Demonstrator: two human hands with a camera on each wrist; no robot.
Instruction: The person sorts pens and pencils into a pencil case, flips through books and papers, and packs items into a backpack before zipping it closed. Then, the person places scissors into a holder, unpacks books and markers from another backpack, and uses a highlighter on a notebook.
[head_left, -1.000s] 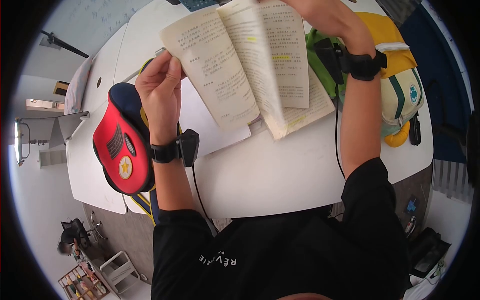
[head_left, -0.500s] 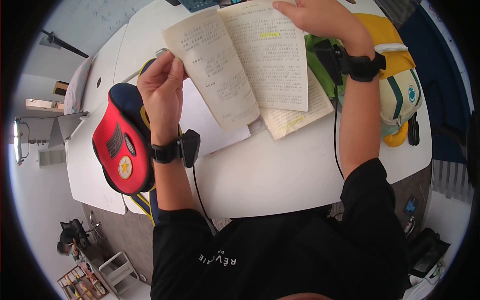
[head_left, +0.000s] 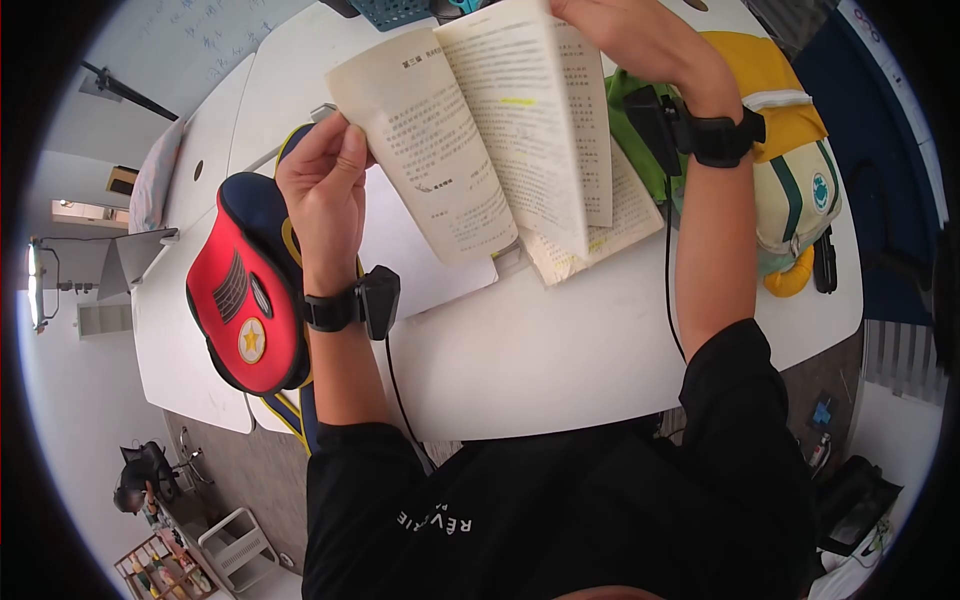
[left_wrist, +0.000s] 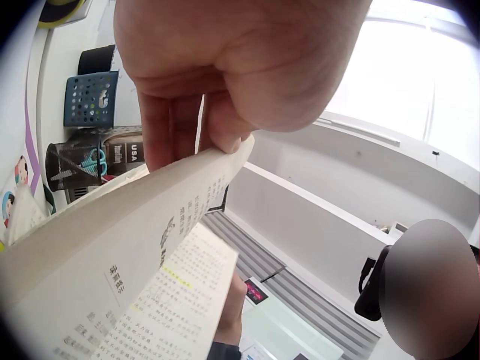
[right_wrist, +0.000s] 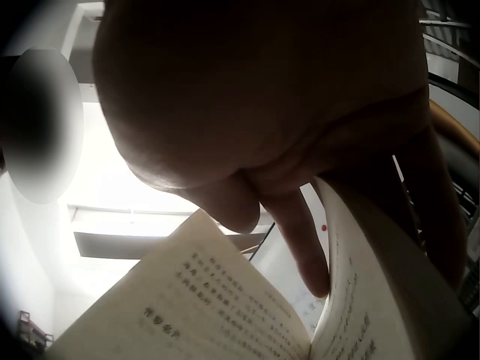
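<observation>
An open book (head_left: pixel 545 130) with printed, partly yellow-highlighted pages is held up over the white table. My left hand (head_left: pixel 325 200) pinches the outer edge of its left side, thumb in front and fingers behind, as the left wrist view also shows. At the top of the right side is my right hand (head_left: pixel 640 40), holding a lifted page (head_left: pixel 568 150) that stands up from the leaves behind it. In the right wrist view the fingers (right_wrist: pixel 304 259) lie along the curved leaves. Beneath the raised right leaves, the book's lower pages (head_left: pixel 590 255) show more highlighting.
White sheets (head_left: pixel 425 260) lie under the book. Left is a red and navy bag (head_left: pixel 250 290) with a star badge; right, a yellow, green and cream bag (head_left: pixel 800 180). A blue basket (head_left: pixel 395 10) stands at the back. Cables hang from both wrist cameras.
The left page now shows a chapter heading, as leaves have turned over. On the right side, a page that lay flat half a second ago has given way to one lifted leftward.
</observation>
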